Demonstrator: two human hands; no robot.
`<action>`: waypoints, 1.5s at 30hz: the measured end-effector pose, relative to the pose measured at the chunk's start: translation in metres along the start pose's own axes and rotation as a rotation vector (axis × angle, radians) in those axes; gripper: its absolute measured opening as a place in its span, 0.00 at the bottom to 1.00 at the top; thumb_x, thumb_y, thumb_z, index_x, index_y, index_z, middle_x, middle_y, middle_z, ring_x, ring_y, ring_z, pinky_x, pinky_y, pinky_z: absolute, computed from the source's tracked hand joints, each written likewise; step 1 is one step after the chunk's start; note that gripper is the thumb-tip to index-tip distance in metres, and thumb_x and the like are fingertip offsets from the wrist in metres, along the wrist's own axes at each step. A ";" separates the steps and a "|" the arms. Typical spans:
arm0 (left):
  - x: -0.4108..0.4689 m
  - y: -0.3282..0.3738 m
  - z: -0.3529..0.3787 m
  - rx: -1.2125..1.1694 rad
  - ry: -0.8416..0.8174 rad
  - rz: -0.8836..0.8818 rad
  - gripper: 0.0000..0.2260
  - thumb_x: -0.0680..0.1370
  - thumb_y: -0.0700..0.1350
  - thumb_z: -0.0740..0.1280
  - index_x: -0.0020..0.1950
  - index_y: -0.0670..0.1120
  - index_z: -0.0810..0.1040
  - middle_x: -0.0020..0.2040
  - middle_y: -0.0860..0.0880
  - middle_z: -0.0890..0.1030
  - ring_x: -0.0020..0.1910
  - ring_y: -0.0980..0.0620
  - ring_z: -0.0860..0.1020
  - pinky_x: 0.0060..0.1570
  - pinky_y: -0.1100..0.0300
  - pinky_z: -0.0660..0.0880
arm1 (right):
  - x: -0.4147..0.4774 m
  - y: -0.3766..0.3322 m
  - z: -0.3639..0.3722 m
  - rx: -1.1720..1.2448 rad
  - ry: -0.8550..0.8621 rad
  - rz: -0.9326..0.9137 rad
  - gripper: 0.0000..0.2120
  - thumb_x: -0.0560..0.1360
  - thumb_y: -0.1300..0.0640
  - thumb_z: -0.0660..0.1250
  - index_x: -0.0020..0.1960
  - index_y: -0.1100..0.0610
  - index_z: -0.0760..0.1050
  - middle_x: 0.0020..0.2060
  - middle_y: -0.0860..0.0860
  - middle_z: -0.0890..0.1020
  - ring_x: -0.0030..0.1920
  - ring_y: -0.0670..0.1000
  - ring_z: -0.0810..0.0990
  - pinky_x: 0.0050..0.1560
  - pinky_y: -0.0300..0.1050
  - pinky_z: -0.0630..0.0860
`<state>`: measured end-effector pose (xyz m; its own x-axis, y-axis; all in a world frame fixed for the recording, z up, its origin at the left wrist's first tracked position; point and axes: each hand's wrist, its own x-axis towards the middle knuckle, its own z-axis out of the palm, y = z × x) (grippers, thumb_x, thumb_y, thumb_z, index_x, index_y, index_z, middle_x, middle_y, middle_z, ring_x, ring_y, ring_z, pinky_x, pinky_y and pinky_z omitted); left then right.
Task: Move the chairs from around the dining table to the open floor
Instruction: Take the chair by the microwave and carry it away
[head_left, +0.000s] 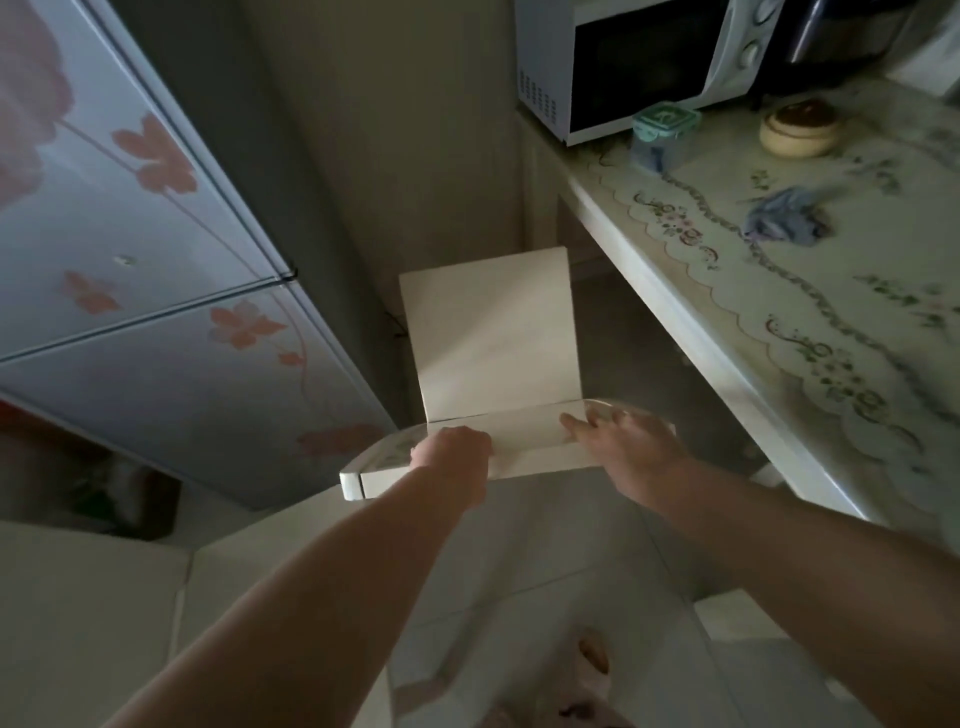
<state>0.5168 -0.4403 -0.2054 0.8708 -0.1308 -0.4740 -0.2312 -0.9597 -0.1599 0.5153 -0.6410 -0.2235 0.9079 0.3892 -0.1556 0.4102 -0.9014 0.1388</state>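
1 chair backrest gripped: L hand, R hand.

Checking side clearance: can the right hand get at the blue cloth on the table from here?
Probably yes. The right hand rests on the top rail of the chair, close beside the table edge. The blue cloth lies on open tabletop, with nothing standing between them.

The chair stands mid-frame between the fridge at left and the table at right, which bears the microwave at upper right.
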 end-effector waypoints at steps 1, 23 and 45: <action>-0.008 0.005 0.004 -0.017 0.001 -0.006 0.18 0.74 0.39 0.65 0.63 0.47 0.74 0.59 0.46 0.78 0.61 0.44 0.76 0.58 0.48 0.77 | -0.007 -0.002 0.001 -0.040 0.000 -0.006 0.30 0.75 0.64 0.58 0.74 0.50 0.55 0.65 0.52 0.73 0.60 0.56 0.76 0.45 0.48 0.77; -0.172 0.058 0.096 0.011 -0.021 0.058 0.19 0.73 0.37 0.67 0.64 0.44 0.74 0.60 0.45 0.78 0.61 0.44 0.77 0.58 0.48 0.77 | -0.200 -0.087 0.024 -0.044 -0.076 0.027 0.31 0.77 0.60 0.59 0.77 0.49 0.52 0.72 0.53 0.67 0.66 0.54 0.72 0.56 0.46 0.75; -0.317 0.172 0.142 0.055 0.022 0.054 0.17 0.70 0.39 0.67 0.59 0.45 0.79 0.56 0.46 0.81 0.57 0.46 0.80 0.55 0.54 0.78 | -0.373 -0.073 0.056 -0.090 -0.045 -0.075 0.32 0.75 0.63 0.58 0.76 0.52 0.51 0.67 0.53 0.71 0.65 0.54 0.73 0.55 0.47 0.73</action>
<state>0.1397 -0.5282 -0.2059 0.8656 -0.1879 -0.4642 -0.3011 -0.9359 -0.1827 0.1418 -0.7312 -0.2305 0.8702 0.4446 -0.2123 0.4851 -0.8485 0.2115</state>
